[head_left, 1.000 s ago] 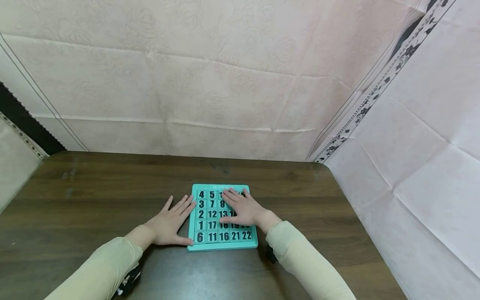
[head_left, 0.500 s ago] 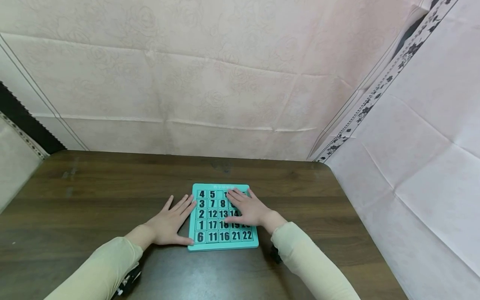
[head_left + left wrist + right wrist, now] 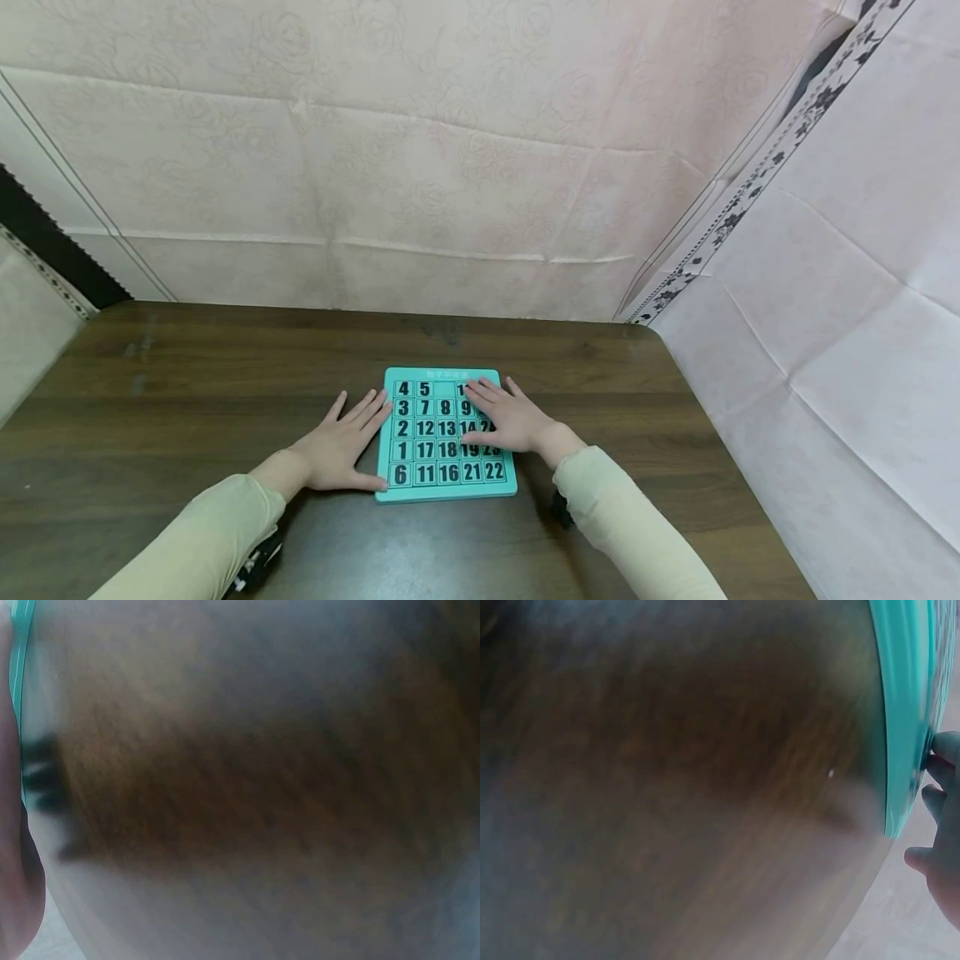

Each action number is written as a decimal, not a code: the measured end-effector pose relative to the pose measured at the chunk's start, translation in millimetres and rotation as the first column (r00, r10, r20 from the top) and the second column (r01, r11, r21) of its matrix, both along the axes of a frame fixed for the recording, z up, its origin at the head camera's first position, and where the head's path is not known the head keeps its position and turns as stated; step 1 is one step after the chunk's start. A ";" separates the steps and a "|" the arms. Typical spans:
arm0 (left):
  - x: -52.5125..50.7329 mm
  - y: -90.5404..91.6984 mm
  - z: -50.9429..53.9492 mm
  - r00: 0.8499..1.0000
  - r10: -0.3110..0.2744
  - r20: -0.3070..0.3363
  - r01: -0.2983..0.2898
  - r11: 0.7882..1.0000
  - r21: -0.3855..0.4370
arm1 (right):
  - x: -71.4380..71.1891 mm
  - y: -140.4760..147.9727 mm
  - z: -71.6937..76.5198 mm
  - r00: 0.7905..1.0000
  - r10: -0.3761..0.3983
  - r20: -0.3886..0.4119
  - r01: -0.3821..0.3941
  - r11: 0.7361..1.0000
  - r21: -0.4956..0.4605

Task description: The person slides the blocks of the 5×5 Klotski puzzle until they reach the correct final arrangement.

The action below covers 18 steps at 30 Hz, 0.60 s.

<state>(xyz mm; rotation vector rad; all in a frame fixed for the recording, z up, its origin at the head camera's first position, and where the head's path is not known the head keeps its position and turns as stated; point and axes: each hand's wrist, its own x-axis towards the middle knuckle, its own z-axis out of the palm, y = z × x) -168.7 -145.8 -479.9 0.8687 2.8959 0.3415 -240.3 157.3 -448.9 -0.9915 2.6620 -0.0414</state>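
A turquoise number slide puzzle [image 3: 432, 492] lies flat on the wooden table, its numbered tiles in rows. A bare slot shows in its top row, right of the 5 tile [image 3: 425, 388]. My left hand [image 3: 333, 451] is spread along the puzzle's left edge, fingertips and thumb touching the frame. My right hand [image 3: 512, 422] lies over its right side, fingers fairly straight, fingertips on the top row and thumb over a lower row. That hand hides several tiles. The right wrist view catches the puzzle's side [image 3: 901, 712] and some fingers [image 3: 939, 799].
The dark brown table [image 3: 225, 358] extends around the puzzle. Behind it hangs a pale patterned cloth [image 3: 420, 167], and another white cloth [image 3: 840, 292] slopes down at the right. The left wrist view is mostly blurred tabletop.
My right hand has slid a little to the right. A top-row tile beneath its fingers has shifted right with it, leaving a slot beside the 5. My left hand stays still.
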 end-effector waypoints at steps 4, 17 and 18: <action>0.3 -0.4 0.5 1.000 -0.002 -0.005 0.002 1.000 0.014 | -0.4 1.4 0.1 1.000 -0.005 -0.004 0.005 1.000 0.002; 1.5 1.3 4.0 0.999 0.006 0.034 -0.006 1.000 -0.003 | 2.9 -18.9 -0.4 0.998 0.029 -0.055 -0.032 0.998 -0.051; 1.5 1.5 4.0 0.999 0.007 0.037 -0.007 1.000 -0.005 | 3.2 -21.8 -0.4 0.998 0.033 -0.052 -0.036 0.998 -0.052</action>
